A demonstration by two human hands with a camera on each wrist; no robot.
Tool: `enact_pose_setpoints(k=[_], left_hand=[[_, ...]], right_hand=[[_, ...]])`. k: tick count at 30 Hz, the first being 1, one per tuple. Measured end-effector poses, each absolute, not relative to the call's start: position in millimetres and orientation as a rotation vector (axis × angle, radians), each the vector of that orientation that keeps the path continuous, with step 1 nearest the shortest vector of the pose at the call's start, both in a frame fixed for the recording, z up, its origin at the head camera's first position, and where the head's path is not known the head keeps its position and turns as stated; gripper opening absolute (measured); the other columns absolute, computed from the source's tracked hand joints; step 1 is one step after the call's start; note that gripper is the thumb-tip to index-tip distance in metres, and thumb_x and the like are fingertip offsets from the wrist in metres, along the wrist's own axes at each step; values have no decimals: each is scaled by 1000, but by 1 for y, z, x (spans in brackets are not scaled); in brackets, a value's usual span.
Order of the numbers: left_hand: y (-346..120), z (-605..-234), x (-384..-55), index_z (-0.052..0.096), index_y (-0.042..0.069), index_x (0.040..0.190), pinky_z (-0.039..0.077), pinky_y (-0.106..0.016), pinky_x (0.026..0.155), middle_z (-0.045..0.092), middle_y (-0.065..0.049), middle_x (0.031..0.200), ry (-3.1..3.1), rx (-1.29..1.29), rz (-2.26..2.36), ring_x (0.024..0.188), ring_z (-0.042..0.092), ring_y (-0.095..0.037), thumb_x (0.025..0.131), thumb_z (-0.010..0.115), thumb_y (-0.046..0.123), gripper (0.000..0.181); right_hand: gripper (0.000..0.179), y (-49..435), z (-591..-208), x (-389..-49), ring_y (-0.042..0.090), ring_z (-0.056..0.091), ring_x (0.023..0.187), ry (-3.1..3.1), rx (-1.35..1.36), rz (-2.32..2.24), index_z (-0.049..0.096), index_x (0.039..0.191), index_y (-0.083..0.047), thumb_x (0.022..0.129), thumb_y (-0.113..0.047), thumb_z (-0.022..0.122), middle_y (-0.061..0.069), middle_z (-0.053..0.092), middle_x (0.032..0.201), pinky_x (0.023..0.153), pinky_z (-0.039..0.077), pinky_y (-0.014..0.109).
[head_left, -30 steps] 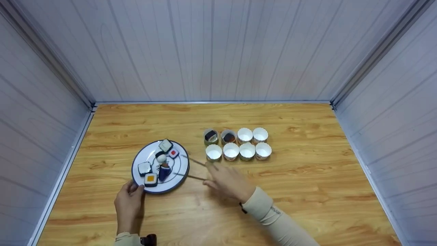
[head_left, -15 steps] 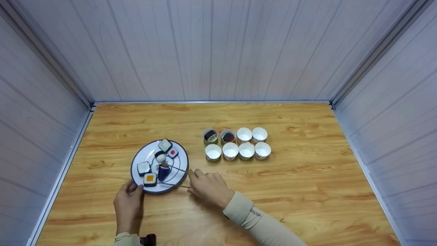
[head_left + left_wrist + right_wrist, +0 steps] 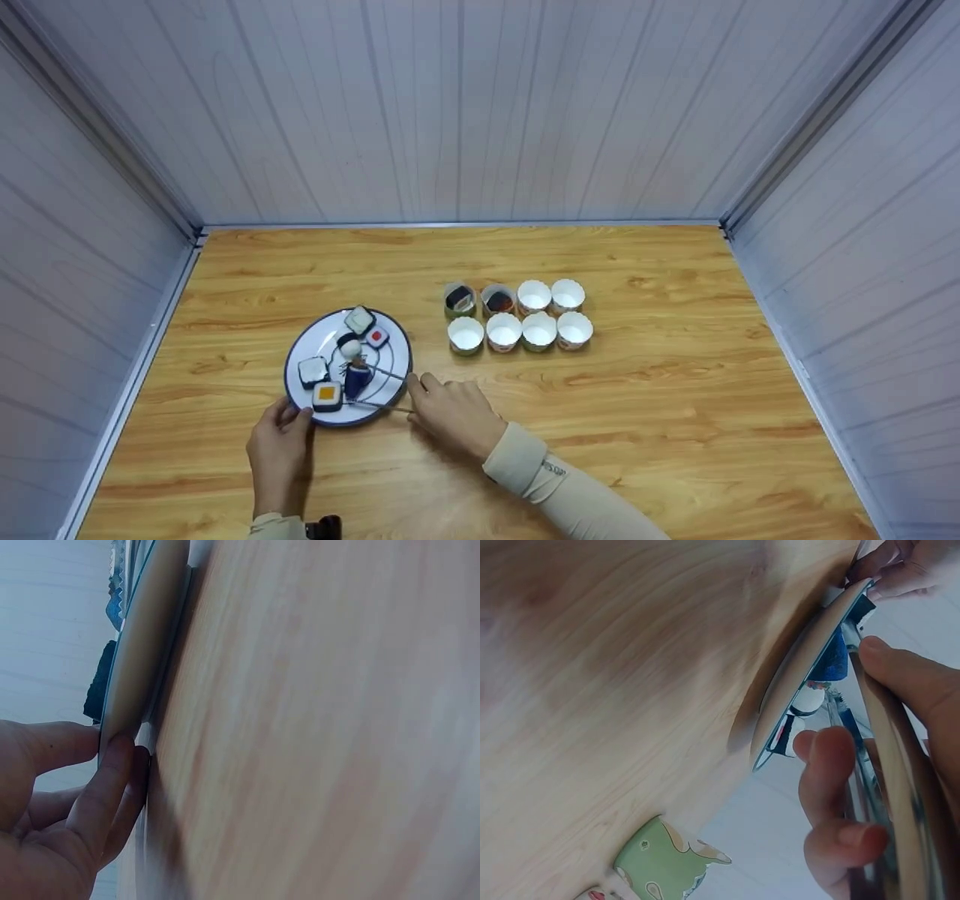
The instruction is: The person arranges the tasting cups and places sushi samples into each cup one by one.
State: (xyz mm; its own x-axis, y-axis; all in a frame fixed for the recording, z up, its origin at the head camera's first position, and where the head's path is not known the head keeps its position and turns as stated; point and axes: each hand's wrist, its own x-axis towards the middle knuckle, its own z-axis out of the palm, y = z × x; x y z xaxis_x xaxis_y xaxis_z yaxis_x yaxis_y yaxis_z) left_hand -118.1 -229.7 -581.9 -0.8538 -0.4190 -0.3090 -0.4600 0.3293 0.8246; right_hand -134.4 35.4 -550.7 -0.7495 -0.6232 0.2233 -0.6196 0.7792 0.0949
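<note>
My left hand pinches the near-left rim of a white, blue-edged plate, thumb at the edge and fingers below it in the left wrist view. My right hand grips metal tongs, whose two arms reach over the plate from the right. Between the spread tong tips stands a dark blue, cone-shaped sushi roll with a brown top. Around it lie a sushi piece with an orange square, two white-topped pieces, a round black-and-white piece and a small piece with a red centre.
Two rows of small paper cups stand right of the plate. The two back-left cups contain dark pieces; the others show white insides. Pale panel walls enclose the wooden table at the back and sides.
My right hand has moved left and slightly nearer the front, carrying the tongs from the plate's right edge to either side of the blue roll. The left hand stays at the rim.
</note>
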Motion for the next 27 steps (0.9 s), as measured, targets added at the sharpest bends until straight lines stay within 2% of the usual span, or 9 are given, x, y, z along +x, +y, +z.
enact_pose_setpoints(k=[16,27], left_hand=[[-231,-580,-117,41,-8,146,50,-48,99,55,-31,134,2515,-832,1596,119,58,-40,101,58,16,54],[-232,-580,-117,42,-7,146,51,-48,97,56,-30,133,2536,-819,1557,117,59,-40,101,59,16,53]], right_hand=[[45,37,-551,-135,12,46,47,-2687,993,-41,63,126,-11,95,-43,67,-1,61,88,33,31,26],[46,60,-548,-143,14,45,44,-2601,940,3,63,126,-10,95,-44,66,1,63,89,33,33,27]])
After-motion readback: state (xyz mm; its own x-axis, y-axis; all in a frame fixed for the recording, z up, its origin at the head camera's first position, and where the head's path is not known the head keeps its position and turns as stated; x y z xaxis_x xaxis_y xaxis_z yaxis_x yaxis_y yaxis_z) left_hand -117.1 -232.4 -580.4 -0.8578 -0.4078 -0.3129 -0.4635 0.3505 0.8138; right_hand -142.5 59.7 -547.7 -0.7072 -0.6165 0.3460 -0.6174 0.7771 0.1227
